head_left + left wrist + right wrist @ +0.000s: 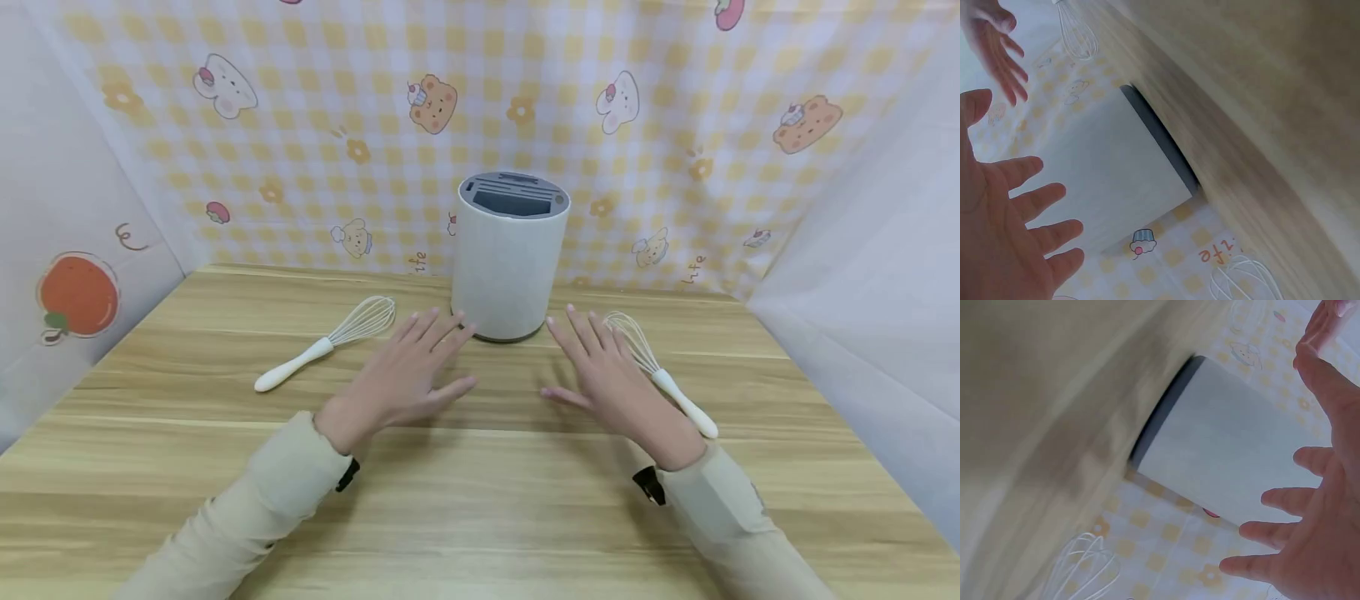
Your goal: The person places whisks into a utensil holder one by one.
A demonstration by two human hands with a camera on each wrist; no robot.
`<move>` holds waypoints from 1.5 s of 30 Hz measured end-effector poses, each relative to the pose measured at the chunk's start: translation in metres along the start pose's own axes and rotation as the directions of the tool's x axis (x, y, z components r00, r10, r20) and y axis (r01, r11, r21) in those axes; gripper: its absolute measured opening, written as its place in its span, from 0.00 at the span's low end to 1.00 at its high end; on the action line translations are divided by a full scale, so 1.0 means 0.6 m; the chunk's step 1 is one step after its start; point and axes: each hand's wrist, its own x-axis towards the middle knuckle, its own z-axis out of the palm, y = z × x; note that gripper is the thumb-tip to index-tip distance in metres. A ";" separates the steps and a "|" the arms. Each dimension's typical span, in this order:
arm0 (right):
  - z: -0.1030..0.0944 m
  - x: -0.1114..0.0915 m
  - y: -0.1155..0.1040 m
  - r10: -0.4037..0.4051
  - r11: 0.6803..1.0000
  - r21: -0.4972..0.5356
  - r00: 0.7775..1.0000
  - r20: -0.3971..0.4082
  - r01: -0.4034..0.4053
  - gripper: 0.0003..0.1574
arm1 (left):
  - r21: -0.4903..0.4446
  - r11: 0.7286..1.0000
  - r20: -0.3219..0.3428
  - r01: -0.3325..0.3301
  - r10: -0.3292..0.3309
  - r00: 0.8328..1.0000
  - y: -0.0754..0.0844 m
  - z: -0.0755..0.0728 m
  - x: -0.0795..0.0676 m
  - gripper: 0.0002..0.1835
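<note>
Holder [510,267] standing on bench [480,508], left whisk [321,347] and right whisk [665,382] lying either side. Left hand [408,371] and right hand [611,373] hovering before holder, both released. Step seemingly reaching; next move likely calling for grasp.

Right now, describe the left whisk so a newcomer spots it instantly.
On the wooden table, find the tall white container with the grey slotted top. The whisk lies to its left, wire end nearest the container. Unlike the other whisk, on the container's right, its white handle points down-left in the head view, not down-right.
</note>
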 end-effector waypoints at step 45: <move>-0.107 0.250 0.070 0.617 0.150 0.909 0.755 0.221 -0.389 0.34 | -0.796 0.453 0.104 0.402 -0.553 0.827 -0.115 -0.133 0.255 0.26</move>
